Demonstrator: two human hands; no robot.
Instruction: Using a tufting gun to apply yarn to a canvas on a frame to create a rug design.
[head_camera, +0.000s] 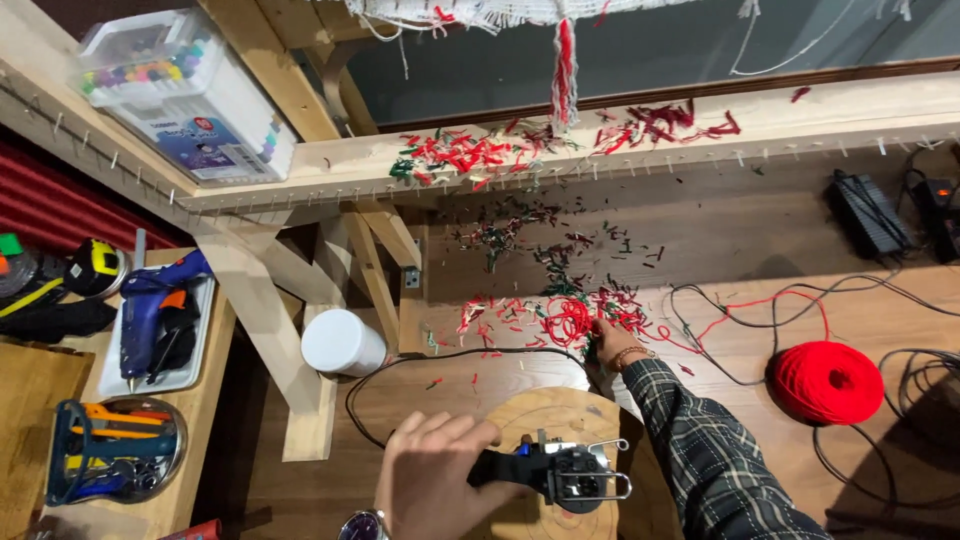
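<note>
My left hand grips a black handheld tool with a metal wire loop at its front, held over a round wooden disc. My right hand, in a plaid sleeve, reaches down to the floor and touches a tangle of red yarn among scattered yarn scraps. A red strand runs from there to a ball of red yarn on the floor at the right.
A wooden frame beam studded with nails carries red and green yarn scraps. A white cylinder stands by its leg. A box of markers, a blue glue gun and trays of tools sit left. Black cables and a power adapter lie right.
</note>
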